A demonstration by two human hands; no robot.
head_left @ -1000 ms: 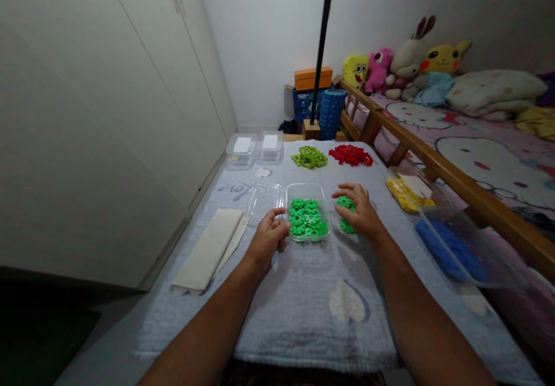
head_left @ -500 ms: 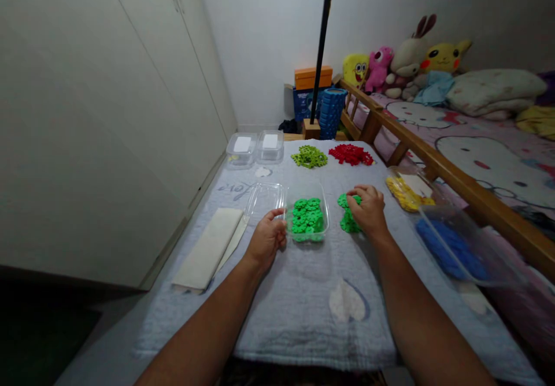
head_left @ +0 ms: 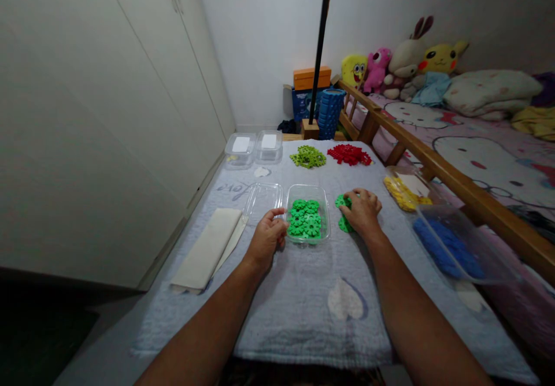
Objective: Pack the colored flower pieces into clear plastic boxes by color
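Note:
A clear plastic container [head_left: 326,215] stands on the table with several bright green notched toy discs [head_left: 305,218] inside. My left hand [head_left: 269,234] grips its left side, fingertips at the rim. To the right of the container, my right hand [head_left: 363,210] is bent down over a small pile of the same green discs [head_left: 344,224]. Its fingers are curled onto them, and the hand hides part of the pile. A clear lid [head_left: 263,200] lies left of the container, beside a folded cream cloth [head_left: 208,249].
Light green pieces [head_left: 307,156] and red pieces [head_left: 349,155] lie in piles at the back. Two clear boxes [head_left: 241,150] stand back left. Boxes of yellow pieces [head_left: 405,193] and blue pieces [head_left: 446,247] sit along the wooden bed rail [head_left: 433,158].
The container was tilted and now sits flatter, its green discs lying more level. My right hand has shifted slightly, covering more of the loose pile.

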